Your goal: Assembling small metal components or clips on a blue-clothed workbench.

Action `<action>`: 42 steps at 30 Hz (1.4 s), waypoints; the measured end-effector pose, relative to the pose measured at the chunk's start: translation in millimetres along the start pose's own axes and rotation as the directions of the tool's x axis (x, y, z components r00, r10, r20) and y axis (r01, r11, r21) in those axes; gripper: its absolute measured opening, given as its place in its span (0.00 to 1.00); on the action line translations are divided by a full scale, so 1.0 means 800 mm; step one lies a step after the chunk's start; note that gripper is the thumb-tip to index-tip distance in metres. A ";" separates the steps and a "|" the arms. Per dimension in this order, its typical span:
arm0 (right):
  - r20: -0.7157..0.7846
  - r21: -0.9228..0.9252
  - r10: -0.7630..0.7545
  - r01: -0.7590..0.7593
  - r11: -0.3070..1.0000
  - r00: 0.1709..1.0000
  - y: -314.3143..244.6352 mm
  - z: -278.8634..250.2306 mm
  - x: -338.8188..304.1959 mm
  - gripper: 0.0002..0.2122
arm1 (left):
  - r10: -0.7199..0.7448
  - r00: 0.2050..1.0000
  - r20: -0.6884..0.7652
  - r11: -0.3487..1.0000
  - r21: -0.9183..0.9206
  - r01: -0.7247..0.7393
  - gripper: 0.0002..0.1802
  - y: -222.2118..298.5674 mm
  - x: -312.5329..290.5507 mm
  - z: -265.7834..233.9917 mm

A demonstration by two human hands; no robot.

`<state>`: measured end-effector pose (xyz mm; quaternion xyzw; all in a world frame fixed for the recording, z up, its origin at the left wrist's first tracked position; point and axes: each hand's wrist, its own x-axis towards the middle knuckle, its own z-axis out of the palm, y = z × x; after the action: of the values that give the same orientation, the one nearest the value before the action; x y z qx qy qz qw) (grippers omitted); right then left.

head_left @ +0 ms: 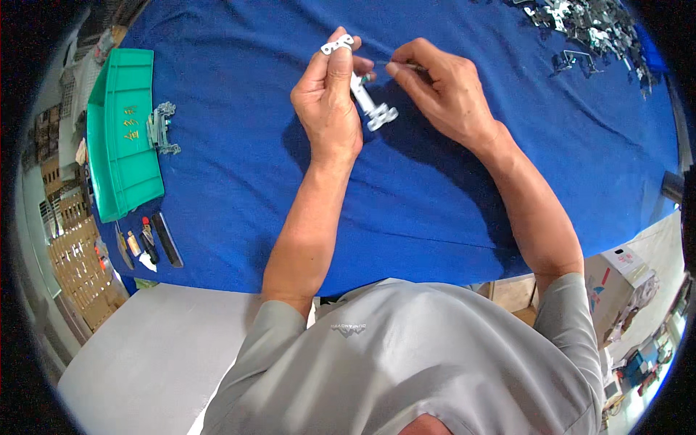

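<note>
My left hand [328, 101] is closed around a white bracket-like part [377, 112] with lobed, holed ends. One end sticks out above the thumb; the other slants down to the right of the palm. Just right of it, my right hand [446, 87] pinches a thin, slender tool [412, 67] between thumb and forefinger. Its tip points toward the left hand, and its exact kind is too small to make out. Both hands are above the blue cloth [428, 210].
At the left stands a green plastic bin [125, 138], with grey metal brackets [163, 129] against its right side. Small hand tools [148, 239] and a black strip [167, 239] lie below it. A pile of black and silver metal parts [591, 32] covers the far right corner.
</note>
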<state>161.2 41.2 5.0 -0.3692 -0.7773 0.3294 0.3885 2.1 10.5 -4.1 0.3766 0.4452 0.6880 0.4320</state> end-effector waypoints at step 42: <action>-0.115 -0.166 -0.053 0.033 0.986 0.992 0.002 -0.006 -0.002 0.07 | -0.137 0.989 -0.050 0.971 0.189 0.144 0.13 0.002 -0.012 0.007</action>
<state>166.8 41.7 5.3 -0.4020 -0.7850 0.2332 0.4096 10.1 2.5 -2.2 0.3714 0.5429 0.6164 0.4328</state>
